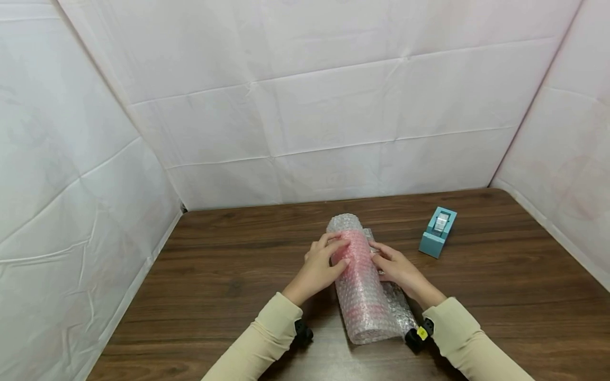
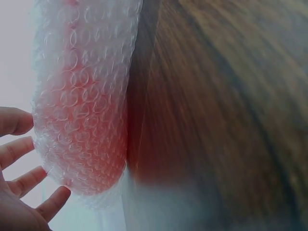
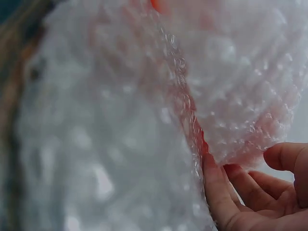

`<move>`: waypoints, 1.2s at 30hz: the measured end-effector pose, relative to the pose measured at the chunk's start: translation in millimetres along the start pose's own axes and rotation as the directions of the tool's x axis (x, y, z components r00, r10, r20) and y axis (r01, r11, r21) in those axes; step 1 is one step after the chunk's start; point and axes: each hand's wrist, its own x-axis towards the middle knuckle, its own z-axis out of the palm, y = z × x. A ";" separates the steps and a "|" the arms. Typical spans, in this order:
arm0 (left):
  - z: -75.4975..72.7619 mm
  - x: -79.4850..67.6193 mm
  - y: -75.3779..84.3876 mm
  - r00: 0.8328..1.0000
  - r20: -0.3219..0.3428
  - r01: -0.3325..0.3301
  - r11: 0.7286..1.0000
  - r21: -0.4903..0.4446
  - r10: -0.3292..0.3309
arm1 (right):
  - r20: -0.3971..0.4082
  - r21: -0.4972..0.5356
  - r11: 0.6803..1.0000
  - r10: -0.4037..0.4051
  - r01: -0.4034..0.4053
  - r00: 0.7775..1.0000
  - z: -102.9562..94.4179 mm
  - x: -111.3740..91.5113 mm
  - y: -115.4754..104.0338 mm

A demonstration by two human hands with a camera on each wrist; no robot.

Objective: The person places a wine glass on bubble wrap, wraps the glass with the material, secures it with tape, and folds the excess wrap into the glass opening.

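Observation:
A roll of clear bubble wrap [image 1: 359,296] lies on the table, with something pink or red showing through its layers. A loose flap of the wrap [image 1: 399,307] spreads out from under its right side. My left hand [image 1: 320,265] rests on the roll's left side, fingers spread; in the left wrist view its fingertips [image 2: 60,195] touch the bubbles. On the other side is my right hand [image 1: 400,271]. In the right wrist view its fingers [image 3: 219,187] reach into the fold between roll and loose flap [image 3: 106,149], the thumb apart from them against the roll.
A teal tape dispenser [image 1: 433,241] with a clear tape roll stands to the right of the bubble wrap. The brown wooden table [image 1: 214,296] is bordered by white cloth walls [image 1: 324,116] at the back and both sides.

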 end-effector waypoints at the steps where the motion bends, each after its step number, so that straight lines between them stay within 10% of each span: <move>1: -0.1 0.1 0.8 1.000 0.001 -0.001 1.000 0.000 0.001 | 0.002 -0.005 1.000 -0.005 0.005 1.000 -0.6 -0.7 0.5; 36: 11.9 11.1 16.2 0.999 -0.033 -0.033 0.993 0.112 0.037 | 0.015 -0.040 0.997 0.073 -0.073 0.997 -5.8 -7.3 -0.4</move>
